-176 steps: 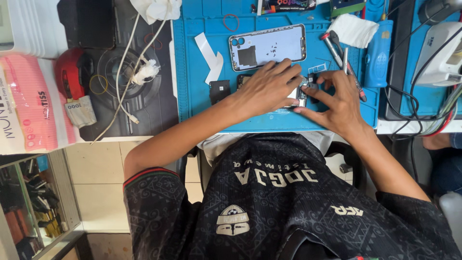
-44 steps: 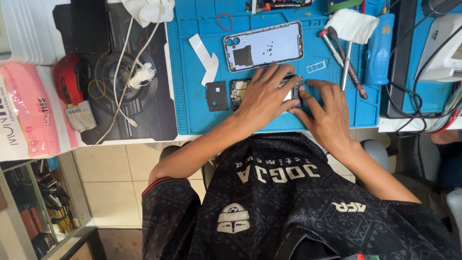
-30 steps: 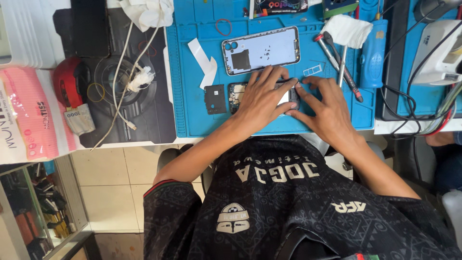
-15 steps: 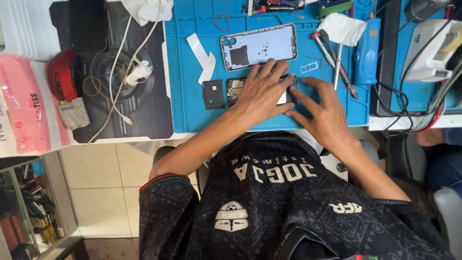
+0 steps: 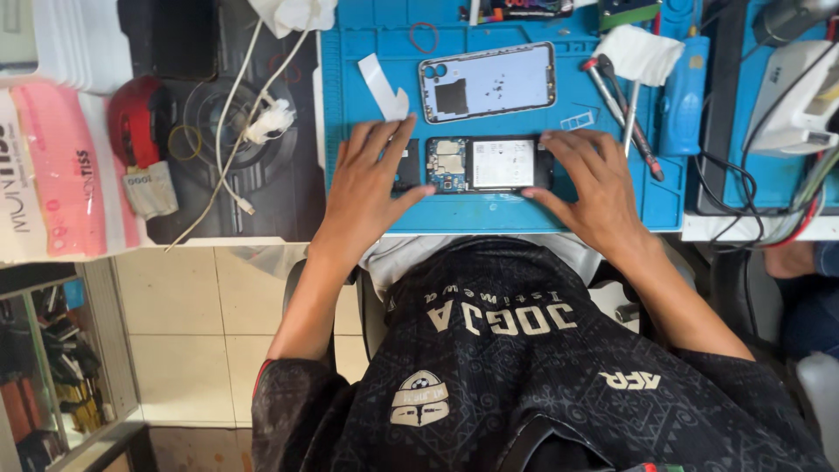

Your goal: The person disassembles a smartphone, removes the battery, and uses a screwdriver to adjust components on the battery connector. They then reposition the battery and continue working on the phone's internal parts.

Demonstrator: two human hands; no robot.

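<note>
A red tape dispenser (image 5: pixel 140 118) sits beside a pink tissue pack (image 5: pixel 65 170).

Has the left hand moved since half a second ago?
Yes. The left hand has slid off the opened phone toward the mat's left edge, uncovering the phone's board.

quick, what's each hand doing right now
Left hand: open, flat on the blue mat, holding nothing.
Right hand: open, fingertips at the opened phone, not gripping it.

Bright, even light; edges perhaps soft.
</note>
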